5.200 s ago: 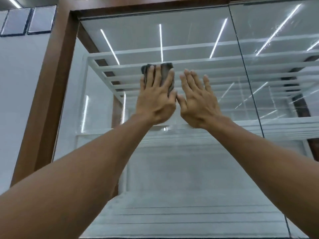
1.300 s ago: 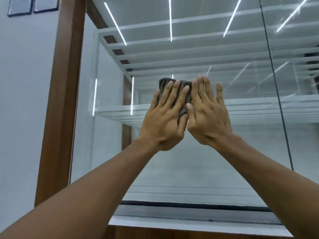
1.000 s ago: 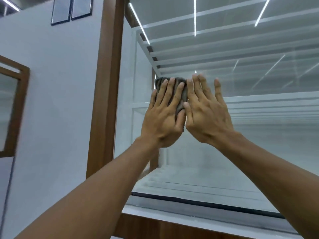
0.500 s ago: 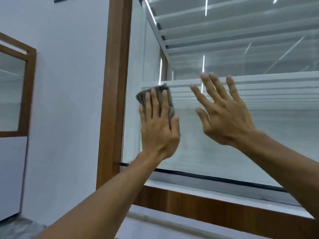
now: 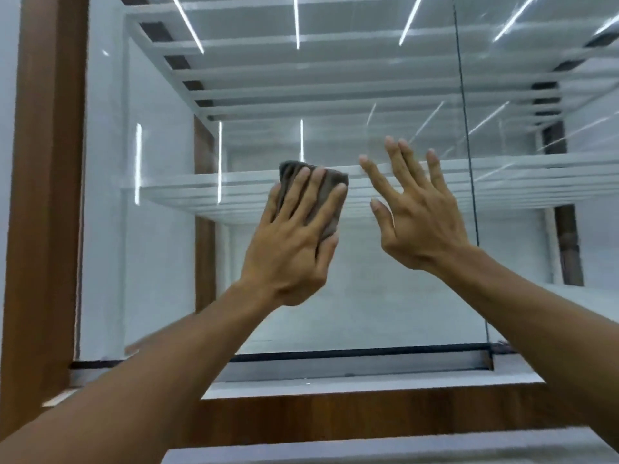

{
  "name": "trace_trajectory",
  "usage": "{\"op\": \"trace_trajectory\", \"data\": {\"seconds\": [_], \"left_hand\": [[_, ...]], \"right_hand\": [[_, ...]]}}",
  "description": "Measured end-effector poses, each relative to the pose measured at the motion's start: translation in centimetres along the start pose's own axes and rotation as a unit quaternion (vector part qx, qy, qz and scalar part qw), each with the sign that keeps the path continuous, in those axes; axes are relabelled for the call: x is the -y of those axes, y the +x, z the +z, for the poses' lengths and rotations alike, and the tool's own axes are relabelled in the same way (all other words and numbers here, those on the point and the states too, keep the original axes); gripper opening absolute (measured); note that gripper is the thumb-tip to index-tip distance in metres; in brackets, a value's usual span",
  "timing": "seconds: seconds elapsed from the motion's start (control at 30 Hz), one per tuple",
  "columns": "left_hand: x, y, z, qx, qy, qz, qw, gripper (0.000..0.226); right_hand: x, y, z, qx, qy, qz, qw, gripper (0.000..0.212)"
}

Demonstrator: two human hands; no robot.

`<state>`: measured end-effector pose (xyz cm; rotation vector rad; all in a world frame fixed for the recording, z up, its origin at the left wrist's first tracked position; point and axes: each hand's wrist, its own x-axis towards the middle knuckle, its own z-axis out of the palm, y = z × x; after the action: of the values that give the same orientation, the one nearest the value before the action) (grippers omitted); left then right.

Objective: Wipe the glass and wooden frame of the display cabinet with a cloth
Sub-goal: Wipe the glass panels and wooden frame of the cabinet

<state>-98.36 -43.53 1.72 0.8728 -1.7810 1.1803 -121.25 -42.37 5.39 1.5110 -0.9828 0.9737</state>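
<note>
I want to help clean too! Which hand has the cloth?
The left hand has it, pressing the grey cloth flat under its fingers. The right hand is open and holds nothing.

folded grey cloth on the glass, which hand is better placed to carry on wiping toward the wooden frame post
Left. The left hand already presses the folded grey cloth flat on the glass pane, and it is nearer the brown wooden frame post. The right hand is empty, fingers spread.
</note>
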Motion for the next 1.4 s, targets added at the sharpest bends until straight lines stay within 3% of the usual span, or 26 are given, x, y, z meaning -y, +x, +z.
{"op": "trace_trajectory", "data": {"seconds": [0.13, 0.2, 0.33, 0.37, 0.5, 0.57, 0.7, 0.93, 1.13, 1.3, 1.4], "left_hand": [[-3.2, 7.0, 0.1, -0.038, -0.06, -0.145, 0.987, 0.072], [-7.2, 8.3, 0.8, -0.034, -0.063, -0.111, 0.991, 0.071], [-11.3, 6.2, 2.7, 0.018, -0.021, 0.112, 0.993, 0.067], [-11.4, 6.7, 2.8, 0.012, -0.026, 0.118, 0.993, 0.067], [-13.1, 9.4, 2.7, -0.012, -0.064, -0.021, 0.998, 0.07], [-13.6, 8.9, 2.9, -0.011, -0.052, 0.007, 0.999, 0.068], [-9.9, 6.2, 2.5, -0.022, -0.035, 0.051, 0.998, 0.064], [-1.5, 0.3, 0.3, -0.035, -0.021, 0.007, 0.999, 0.065], [7.5, -5.7, -1.7, -0.036, 0.002, -0.022, 0.999, 0.065], [13.0, -9.0, -3.0, -0.05, -0.008, -0.085, 0.995, 0.067], [15.2, -10.9, -3.4, -0.059, -0.019, -0.114, 0.992, 0.066]], "right_hand": [[-3.0, -0.8, -0.8, -0.005, -0.029, 0.016, 0.999, 0.062], [-3.8, -1.6, -1.1, -0.02, -0.02, 0.04, 0.999, 0.064], [-5.8, -4.6, -1.5, -0.07, 0.076, 0.124, 0.987, 0.068], [-6.2, -5.2, -1.4, -0.073, 0.085, 0.124, 0.986, 0.068], [-6.3, -5.7, -1.2, -0.067, 0.075, 0.117, 0.988, 0.068], [-5.9, -5.6, -1.2, -0.056, 0.059, 0.114, 0.99, 0.069], [-2.9, -5.1, -0.8, -0.037, 0.016, 0.074, 0.996, 0.066], [6.4, -2.2, 1.3, -0.036, 0.102, 0.043, 0.993, 0.066], [14.3, 0.6, 2.8, 0.001, 0.084, -0.032, 0.996, 0.074], [20.0, 2.8, 3.7, 0.009, 0.078, -0.013, 0.997, 0.078], [21.8, 3.3, 3.8, 0.008, 0.086, -0.044, 0.995, 0.076]]}}
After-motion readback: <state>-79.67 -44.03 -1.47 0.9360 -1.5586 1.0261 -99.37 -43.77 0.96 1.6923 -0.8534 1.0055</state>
